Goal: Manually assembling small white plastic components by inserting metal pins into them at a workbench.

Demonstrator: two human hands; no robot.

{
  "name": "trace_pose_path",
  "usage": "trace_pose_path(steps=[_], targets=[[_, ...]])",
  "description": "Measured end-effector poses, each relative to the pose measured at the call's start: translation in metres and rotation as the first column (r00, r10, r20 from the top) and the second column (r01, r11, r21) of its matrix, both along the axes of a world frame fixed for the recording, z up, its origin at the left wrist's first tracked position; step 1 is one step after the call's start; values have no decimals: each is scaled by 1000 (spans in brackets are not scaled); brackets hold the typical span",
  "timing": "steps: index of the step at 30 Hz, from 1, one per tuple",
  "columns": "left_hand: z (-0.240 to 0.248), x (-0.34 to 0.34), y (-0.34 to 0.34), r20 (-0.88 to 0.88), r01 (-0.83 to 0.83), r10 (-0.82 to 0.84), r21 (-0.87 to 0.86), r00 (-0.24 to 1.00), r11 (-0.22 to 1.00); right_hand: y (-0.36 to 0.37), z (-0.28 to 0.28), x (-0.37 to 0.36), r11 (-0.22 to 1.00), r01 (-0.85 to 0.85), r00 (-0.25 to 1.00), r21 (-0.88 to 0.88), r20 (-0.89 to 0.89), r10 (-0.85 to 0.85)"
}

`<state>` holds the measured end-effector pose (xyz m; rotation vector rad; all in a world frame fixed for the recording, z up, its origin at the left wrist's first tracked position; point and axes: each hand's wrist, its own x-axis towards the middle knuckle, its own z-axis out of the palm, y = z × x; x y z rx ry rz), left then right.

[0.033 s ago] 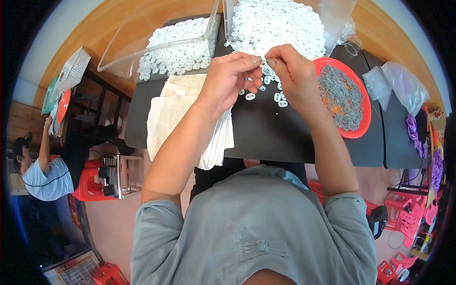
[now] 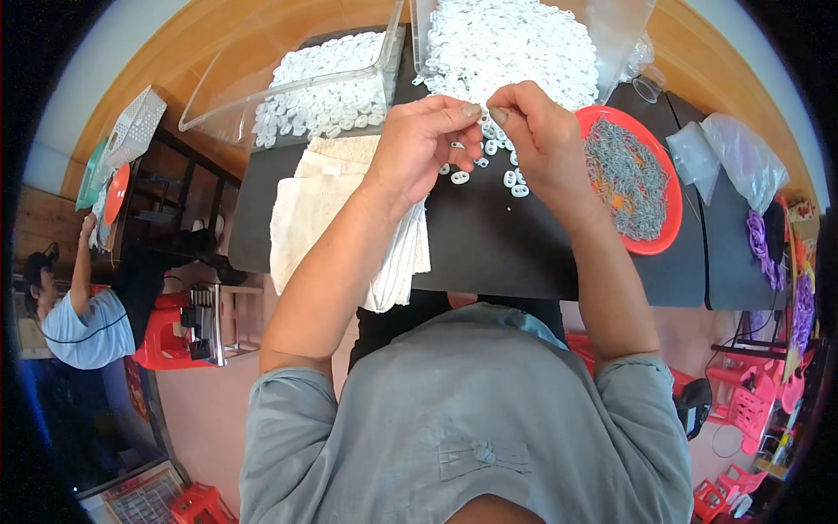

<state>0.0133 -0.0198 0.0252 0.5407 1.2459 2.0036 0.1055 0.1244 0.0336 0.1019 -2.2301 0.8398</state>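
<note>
Black tabletop [image 2: 489, 253] held loose white rings [image 2: 460, 177]; left hand [image 2: 428, 140] and right hand [image 2: 537, 140] pinched one ring at twelve o'clock, seemingly light, stiff, best gripped by its rim.

**White rings, black mat, red dish**

The small plastic rings [image 2: 511, 44] heaped at twelve o'clock from my hands are plain white — the same white as those filling the clear tray [image 2: 327, 87] at ten o'clock. The mat [image 2: 506, 253] beneath is flat black, unpatterned. At nine o'clock lies my folded towel [image 2: 323, 218], cream with no print. At three o'clock sits a bright red dish [image 2: 668, 223] holding grey metal bits [image 2: 624, 175] — orange shows through between them. My shirt [image 2: 471, 419] is a muted grey-blue. The table [image 2: 244, 35] edge at eleven o'clock is warm honey-brown wood.
</note>
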Motion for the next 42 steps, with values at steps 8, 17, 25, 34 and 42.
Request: trace_pose_path(steps=[8, 17, 25, 34, 42], targets=[[-9, 3, 3, -93, -73, 76, 30, 993, 997, -8, -11, -5, 1000, -10, 999, 1, -30, 10], [-4, 6, 5, -50, -75, 75, 12, 996, 997, 1, -12, -8, 980, -21, 998, -197, 50, 31], [-2, 4, 4, -38, -110, 110, 14, 993, 994, 14, 10, -2, 761, -67, 953, -645, 184, 240], [1, 8, 3, -84, -165, 165, 0, 983, 986, 15, 9, -2, 690, -135, 920, -711, 169, 354], [0, 10, 4, -117, -184, 182, -6, 976, 983, 9, 7, -2, 700, -144, 923, -700, 160, 350]])
